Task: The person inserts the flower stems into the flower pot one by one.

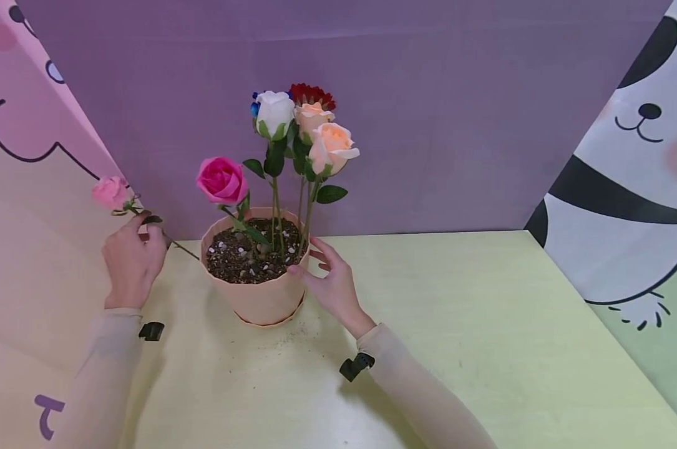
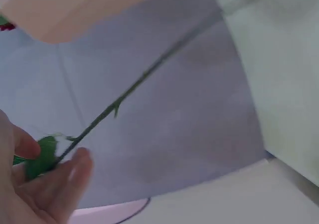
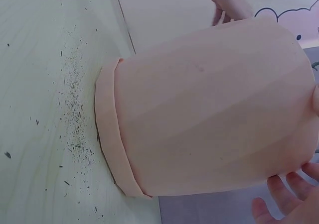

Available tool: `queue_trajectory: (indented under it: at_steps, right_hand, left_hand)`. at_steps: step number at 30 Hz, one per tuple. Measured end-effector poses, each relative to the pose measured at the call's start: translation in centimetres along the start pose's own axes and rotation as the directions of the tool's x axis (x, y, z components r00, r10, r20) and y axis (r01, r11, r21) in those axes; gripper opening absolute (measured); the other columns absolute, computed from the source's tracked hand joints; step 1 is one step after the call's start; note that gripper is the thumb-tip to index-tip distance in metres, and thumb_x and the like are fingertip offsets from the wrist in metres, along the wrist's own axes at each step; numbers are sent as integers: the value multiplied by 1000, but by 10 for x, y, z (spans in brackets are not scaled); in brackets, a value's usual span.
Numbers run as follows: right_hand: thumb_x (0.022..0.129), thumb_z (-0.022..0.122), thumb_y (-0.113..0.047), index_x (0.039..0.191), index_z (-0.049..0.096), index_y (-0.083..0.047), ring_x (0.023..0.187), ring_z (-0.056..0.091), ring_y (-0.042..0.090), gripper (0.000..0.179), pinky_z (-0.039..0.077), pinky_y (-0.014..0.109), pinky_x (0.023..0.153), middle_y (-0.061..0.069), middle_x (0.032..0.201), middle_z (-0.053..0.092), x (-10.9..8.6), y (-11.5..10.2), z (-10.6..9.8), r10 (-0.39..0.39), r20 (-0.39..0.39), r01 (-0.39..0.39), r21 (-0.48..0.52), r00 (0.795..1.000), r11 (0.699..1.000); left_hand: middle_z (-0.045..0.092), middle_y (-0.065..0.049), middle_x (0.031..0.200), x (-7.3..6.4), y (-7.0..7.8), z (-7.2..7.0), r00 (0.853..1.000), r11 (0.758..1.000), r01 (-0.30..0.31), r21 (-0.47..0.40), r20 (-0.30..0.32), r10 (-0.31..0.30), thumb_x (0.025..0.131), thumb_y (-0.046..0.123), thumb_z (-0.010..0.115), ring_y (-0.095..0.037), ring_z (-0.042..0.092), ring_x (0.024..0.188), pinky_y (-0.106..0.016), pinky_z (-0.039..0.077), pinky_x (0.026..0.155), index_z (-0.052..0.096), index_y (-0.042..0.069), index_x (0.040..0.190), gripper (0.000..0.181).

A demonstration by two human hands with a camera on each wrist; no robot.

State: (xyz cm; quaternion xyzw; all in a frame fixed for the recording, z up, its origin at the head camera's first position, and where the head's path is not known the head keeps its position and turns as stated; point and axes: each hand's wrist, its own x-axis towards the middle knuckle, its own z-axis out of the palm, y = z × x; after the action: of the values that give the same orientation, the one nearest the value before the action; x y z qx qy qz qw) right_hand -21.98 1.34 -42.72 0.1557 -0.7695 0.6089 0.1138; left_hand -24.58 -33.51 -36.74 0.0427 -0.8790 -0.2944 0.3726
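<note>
My left hand (image 1: 135, 257) is left of the flowerpot (image 1: 259, 302) in the head view, pinching a light pink rose (image 1: 111, 193) just below its bloom. The rose's green stem (image 2: 127, 92) slants down toward the pot, and its lower end is hidden behind the pot in the head view. My right hand (image 1: 334, 288) grips the pot's right side, thumb at the rim and fingers along the wall. Standing in the dark soil (image 1: 231, 259) are a hot pink rose (image 1: 222, 181), a white rose (image 1: 275, 113), two peach roses (image 1: 332, 148) and a red flower (image 1: 312, 95).
Blue petals (image 1: 254, 108) show behind the white rose. The pot stands on a matching saucer (image 3: 110, 129). Soil crumbs (image 3: 76, 109) lie scattered on the pale table (image 1: 456, 324). A purple backdrop (image 1: 428, 112) rises behind, with printed panels at both sides.
</note>
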Motion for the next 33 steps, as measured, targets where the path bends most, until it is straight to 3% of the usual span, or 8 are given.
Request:
queue_trajectory:
  at_steps: [2, 6, 9, 12, 17, 21, 26, 33]
  right_hand:
    - [92, 85, -27, 157, 52, -9, 137, 62, 37, 75, 47, 61, 112, 13, 160, 54, 0, 2, 1, 3, -3, -3, 2, 1000, 1000]
    - [92, 85, -29, 157, 52, -10, 136, 63, 37, 75, 47, 62, 112, 13, 161, 54, -1, 3, 2, 8, -5, -8, 3, 1000, 1000]
    - [92, 84, -31, 157, 52, -10, 136, 63, 37, 75, 47, 62, 112, 13, 161, 54, -2, 4, 2, 10, -5, -9, 5, 1000, 1000]
    - [92, 84, -36, 157, 52, -10, 136, 63, 37, 77, 47, 63, 112, 13, 160, 54, -3, 4, 2, 11, -2, -11, 13, 1000, 1000]
    - [92, 84, -40, 156, 53, -9, 136, 63, 37, 78, 47, 62, 112, 13, 159, 56, -2, 5, 1, 9, -4, -9, 7, 1000, 1000]
    - [92, 84, -35, 156, 53, -9, 136, 63, 37, 76, 49, 61, 111, 14, 159, 56, -1, 4, 0, 0, -7, 0, -1, 1000, 1000]
    - [92, 84, -30, 157, 52, -8, 136, 63, 37, 75, 49, 59, 111, 14, 160, 55, -1, 2, -1, 4, -3, -4, -2, 1000, 1000]
    - [92, 84, -31, 157, 52, -8, 137, 63, 36, 75, 48, 60, 112, 14, 160, 54, -2, 1, -1, -4, 2, 4, 13, 1000, 1000]
  left_hand:
    - [80, -24, 107, 4, 8, -1, 997, 997, -16, -79, -73, 10, 105, 18, 49, -45, 78, 91, -37, 59, 79, 78, 0, 122, 39]
    - [81, -17, 109, 10, 24, -6, 979, 974, -52, -221, -203, 6, 102, 9, 55, 1, 75, 80, -1, 45, 73, 78, -1, 118, 29]
    - [82, -13, 109, 13, 36, -12, 961, 931, -51, -362, -272, -53, 101, 6, 59, 19, 63, 74, -3, 48, 71, 71, -8, 113, 22]
    - [82, -7, 107, 16, 48, -20, 935, 863, -63, -501, -331, -124, 99, 9, 66, 9, 69, 70, -9, 53, 67, 65, -1, 105, 12]
    - [83, -6, 94, 21, 74, -36, 893, 705, -126, -698, -389, -226, 94, 5, 74, -6, 72, 62, -17, 55, 63, 55, 14, 101, 21]
    - [82, -7, 86, 23, 94, -49, 865, 615, -224, -756, -445, -231, 94, 0, 71, -11, 71, 63, -21, 54, 65, 65, 5, 106, 15]
    - [81, -11, 84, 22, 114, -61, 855, 504, -301, -810, -463, -234, 91, -2, 76, -15, 69, 60, -21, 54, 63, 73, -6, 105, 14]
    - [79, -13, 80, 19, 131, -67, 851, 453, -342, -823, -476, -222, 91, -3, 77, -17, 64, 59, -24, 56, 65, 76, -11, 102, 14]
